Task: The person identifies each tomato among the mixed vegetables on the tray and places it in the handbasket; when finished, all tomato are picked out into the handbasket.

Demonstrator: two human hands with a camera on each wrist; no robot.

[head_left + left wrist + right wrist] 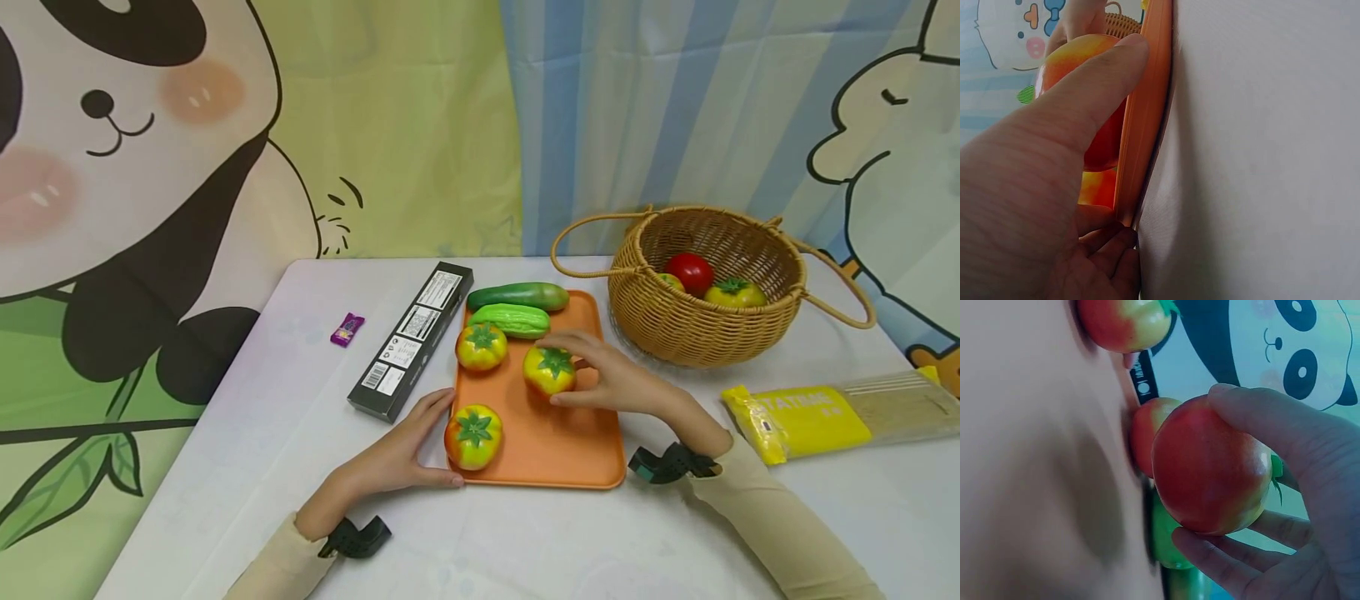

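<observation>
Tomato in right hand (550, 372): held near the middle of the orange tray (577, 442), with its green leaf top turned up; a dark shadow is seen on the tray in the right wrist view

Right hand (611, 375): the tomato is grasped between the thumb and the bent fingers

Left hand (401, 454): spread wide at the near left corner of the tray; the near rim is touched by the thumb, and the left side by the fingers

Near tomato (473, 437): set in that same corner, between the left thumb and fingers; whether it is touched by the thumb cannot be told

Far tomato (482, 347): placed by the left edge of the tray, just in front of the bumpy green vegetable (510, 320)

Smooth green vegetable (517, 296): laid along the far end of the tray, behind the bumpy one

Basket (697, 333): stood past the tray on the right; a red ball-like fruit (690, 273) and a yellow-green tomato (735, 292) are held inside, and one more yellow thing is partly hidden

Black box (411, 342): laid slanting, left of the tray

Purple packet (347, 329): left of the box

Yellow packet (810, 421): laid at the right, in front of the basket
</observation>
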